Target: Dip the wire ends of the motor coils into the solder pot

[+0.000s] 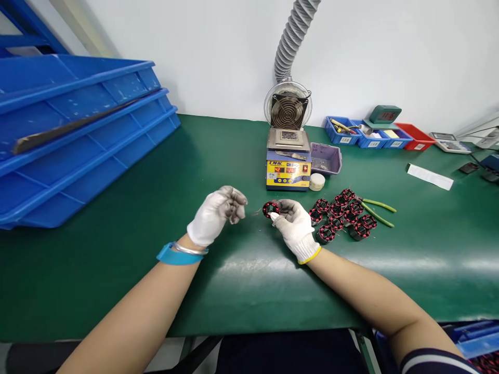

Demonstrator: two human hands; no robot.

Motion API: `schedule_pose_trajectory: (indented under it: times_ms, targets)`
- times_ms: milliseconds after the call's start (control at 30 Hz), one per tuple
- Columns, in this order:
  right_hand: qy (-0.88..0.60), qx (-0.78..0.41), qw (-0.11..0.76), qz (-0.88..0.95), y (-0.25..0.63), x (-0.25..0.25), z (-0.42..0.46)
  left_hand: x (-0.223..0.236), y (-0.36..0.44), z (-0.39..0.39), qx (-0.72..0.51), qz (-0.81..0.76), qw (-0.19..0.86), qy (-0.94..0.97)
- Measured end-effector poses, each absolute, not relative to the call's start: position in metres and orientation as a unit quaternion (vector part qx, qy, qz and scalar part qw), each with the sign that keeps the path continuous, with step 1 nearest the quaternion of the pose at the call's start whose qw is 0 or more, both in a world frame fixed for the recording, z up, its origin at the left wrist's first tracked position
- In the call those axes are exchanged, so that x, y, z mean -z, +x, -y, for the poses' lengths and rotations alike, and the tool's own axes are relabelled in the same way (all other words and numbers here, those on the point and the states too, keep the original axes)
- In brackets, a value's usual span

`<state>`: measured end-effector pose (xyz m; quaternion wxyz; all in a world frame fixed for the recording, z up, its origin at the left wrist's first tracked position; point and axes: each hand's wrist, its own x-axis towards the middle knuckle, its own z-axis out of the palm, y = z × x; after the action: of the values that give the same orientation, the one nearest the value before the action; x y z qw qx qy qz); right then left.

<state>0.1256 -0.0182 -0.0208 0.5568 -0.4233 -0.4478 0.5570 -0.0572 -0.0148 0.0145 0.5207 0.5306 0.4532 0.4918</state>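
My right hand, in a white glove with dark-smudged fingertips, grips a small ring-shaped motor stator with black and red windings. Thin wire leads stick out from its left side. My left hand, gloved too, hovers just left of those leads. Its fingers are loosely bent and apart, and I see nothing held in them. To the right of my right hand, several similar stators lie grouped on the green tabletop. Beside them rest cutting pliers with yellow-green handles.
Behind my hands stands a solder pot with a fan and grey duct hose. A purple bin and round white container sit beside it. Blue crates stack at left; small blue bins and a red bin line the back.
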Motion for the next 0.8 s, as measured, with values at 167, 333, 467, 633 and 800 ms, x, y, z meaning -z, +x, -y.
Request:
schedule_pose_trajectory:
  times_ms: [167, 333, 467, 633, 800]
  targets:
    - [-0.423, -0.576, 0.543, 0.442, 0.127, 0.018, 0.017, -0.016, -0.027, 0.025, -0.413, -0.55, 0.398, 0.607]
    - [-0.417, -0.638, 0.525, 0.378, 0.13, 0.02, 0.012, -0.023, -0.029, 0.028, -0.582, -0.517, 0.43, 0.456]
    - [-0.381, -0.655, 0.552, 0.349, 0.129, 0.023, 0.007, -0.01, -0.024, 0.025, -0.566, -0.493, 0.565, 0.343]
    - [-0.36, -0.624, 0.562, 0.407, 0.128, 0.026, 0.004, -0.004, -0.008, 0.03, -0.451, -0.402, 0.731, 0.316]
    - [-0.389, -0.599, 0.559, 0.42, 0.13, 0.033, 0.001, -0.022, -0.032, 0.032, -0.427, -0.409, 0.71, 0.381]
